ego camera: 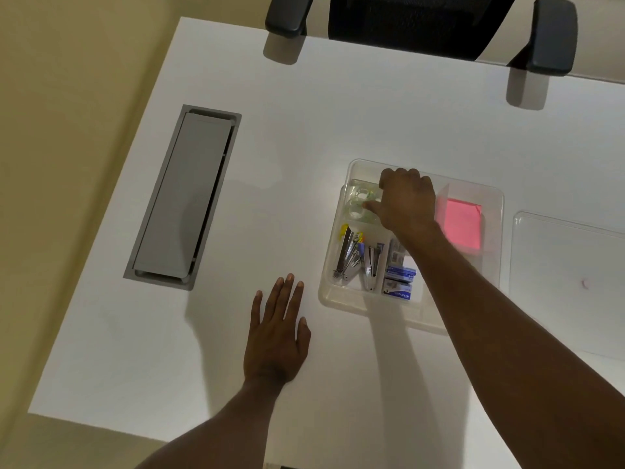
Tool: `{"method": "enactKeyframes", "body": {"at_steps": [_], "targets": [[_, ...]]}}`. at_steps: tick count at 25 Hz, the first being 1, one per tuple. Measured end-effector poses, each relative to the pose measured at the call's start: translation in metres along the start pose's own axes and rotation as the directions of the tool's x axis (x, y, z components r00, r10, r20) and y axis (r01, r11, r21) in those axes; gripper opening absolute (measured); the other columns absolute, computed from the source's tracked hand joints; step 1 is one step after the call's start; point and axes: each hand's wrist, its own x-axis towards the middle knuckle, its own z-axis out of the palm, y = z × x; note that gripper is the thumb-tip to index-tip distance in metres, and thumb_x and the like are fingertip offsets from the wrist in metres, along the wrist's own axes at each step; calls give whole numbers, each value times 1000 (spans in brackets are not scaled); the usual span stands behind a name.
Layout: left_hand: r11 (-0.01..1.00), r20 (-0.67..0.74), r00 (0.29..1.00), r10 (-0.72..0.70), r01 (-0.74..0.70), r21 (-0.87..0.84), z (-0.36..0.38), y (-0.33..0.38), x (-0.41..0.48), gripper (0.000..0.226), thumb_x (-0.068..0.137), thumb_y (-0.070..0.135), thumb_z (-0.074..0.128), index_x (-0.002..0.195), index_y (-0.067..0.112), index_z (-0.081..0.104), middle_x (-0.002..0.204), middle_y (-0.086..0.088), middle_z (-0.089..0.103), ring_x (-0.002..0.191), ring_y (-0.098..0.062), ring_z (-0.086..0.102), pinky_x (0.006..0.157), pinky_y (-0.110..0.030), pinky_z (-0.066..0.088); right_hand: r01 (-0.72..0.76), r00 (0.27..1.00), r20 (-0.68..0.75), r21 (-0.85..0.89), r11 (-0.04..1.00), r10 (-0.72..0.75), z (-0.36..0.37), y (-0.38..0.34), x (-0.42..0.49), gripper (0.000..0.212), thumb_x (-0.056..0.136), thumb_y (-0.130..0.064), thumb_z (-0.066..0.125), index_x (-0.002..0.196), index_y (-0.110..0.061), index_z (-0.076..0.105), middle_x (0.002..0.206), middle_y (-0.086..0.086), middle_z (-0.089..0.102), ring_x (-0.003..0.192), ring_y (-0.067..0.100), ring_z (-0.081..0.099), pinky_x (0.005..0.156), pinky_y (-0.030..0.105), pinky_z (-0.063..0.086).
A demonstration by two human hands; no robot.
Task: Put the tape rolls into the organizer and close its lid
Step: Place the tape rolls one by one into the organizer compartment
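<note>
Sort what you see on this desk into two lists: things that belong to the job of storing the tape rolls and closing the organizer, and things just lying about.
Belongs to the job:
organizer
tape rolls
lid
right hand

Just lying about:
staplers
staple boxes
pink sticky notes
grey cable hatch
office chair

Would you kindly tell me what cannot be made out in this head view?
- Right hand: its fingertips curl under, so its grip is unclear.
- Tape rolls: clear and glary, partly behind that hand; the count is uncertain.
- Lid: cut off by the right edge.
- Staple boxes: print too small.
</note>
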Motion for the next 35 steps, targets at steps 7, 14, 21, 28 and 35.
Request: {"method": "enactKeyframes", "body": {"at_steps": [7, 14, 21, 28, 35], "targets": [[1000, 1, 1000, 4, -4, 8, 1, 0, 0, 72, 106, 41, 35, 171, 30, 7, 181, 6, 6, 168, -13, 3, 136, -51, 12, 123, 990, -66, -53, 991, -126, 3, 5, 10, 32, 91, -5, 56, 118, -16, 67, 107, 10, 70, 108, 31, 58, 96, 41, 39], [1000, 3, 1000, -4, 4, 6, 0, 1, 1, 72, 106, 42, 35, 171, 31, 7, 181, 6, 8, 168, -13, 4, 136, -50, 10, 510, 857, 28, -183, 840, -514, 6, 16, 20, 46, 98, -16, 55, 142, -32, 56, 143, 2, 57, 127, 27, 49, 102, 43, 34], [1000, 3, 1000, -2, 2, -7, 2, 0, 0, 69, 108, 46, 27, 171, 34, 0, 180, 6, 10, 168, -15, 7, 136, -53, 15, 612, 781, 64, -275, 741, -621, 6, 27, 34, 47, 87, -16, 73, 132, -23, 62, 133, 8, 60, 120, 28, 54, 100, 44, 37], [1000, -5, 1000, 0, 0, -17, 2, 0, 1, 68, 108, 46, 24, 170, 35, 0, 180, 6, 10, 168, -14, 6, 135, -54, 17, 694, 712, 89, -242, 679, -696, 4, 26, 37, 39, 93, -21, 67, 130, -31, 66, 131, 1, 62, 119, 24, 53, 97, 43, 38], [1000, 7, 1000, -3, 3, -8, 2, 1, -1, 71, 107, 45, 31, 170, 35, -1, 181, 6, 9, 168, -14, 6, 136, -54, 17, 664, 736, 95, -294, 688, -670, -1, 24, 39, 34, 93, -18, 67, 127, -21, 67, 121, 2, 68, 111, 24, 56, 96, 41, 40]]}}
